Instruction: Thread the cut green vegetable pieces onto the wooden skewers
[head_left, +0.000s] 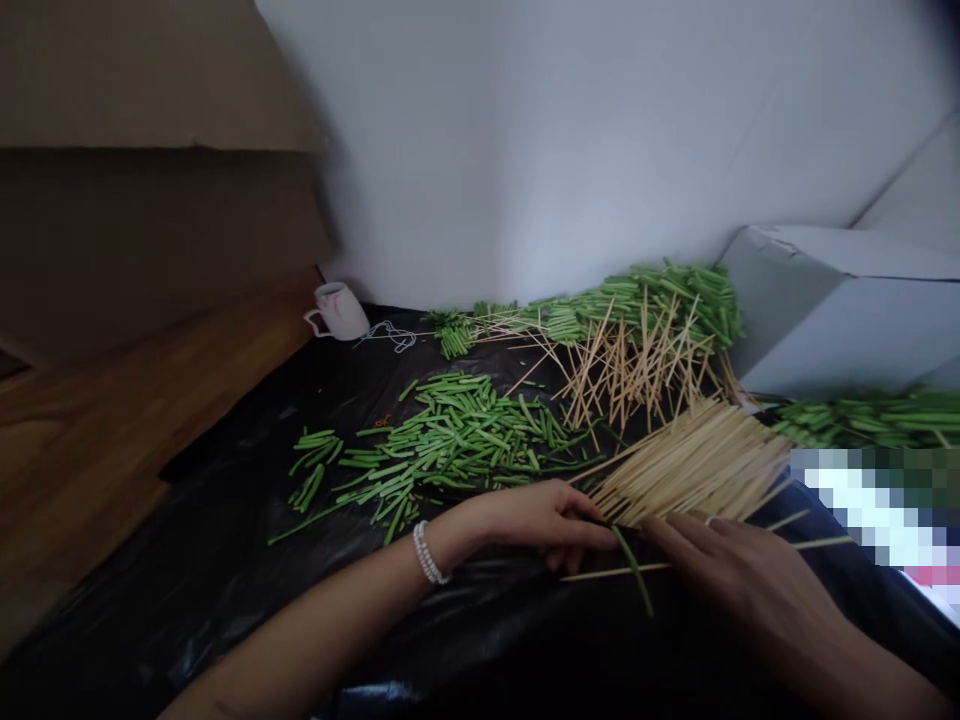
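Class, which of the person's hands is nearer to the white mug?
Left. The left hand is nearer the viewer than the white mug and to its right; the right hand is farther right, by the near edge of the wooden skewers.

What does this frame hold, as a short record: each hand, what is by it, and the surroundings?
Left hand: fingertips at one end of a green stem; bracelet on wrist
Right hand: over a thin stick, its grip hidden; ring on one finger
Crossing: stem slants across stick in this view
Beyond the hands: stick pile; loose green heap left of it
Along the wall: mug, cord, more greens with sticks, white box
Surface: black sheet
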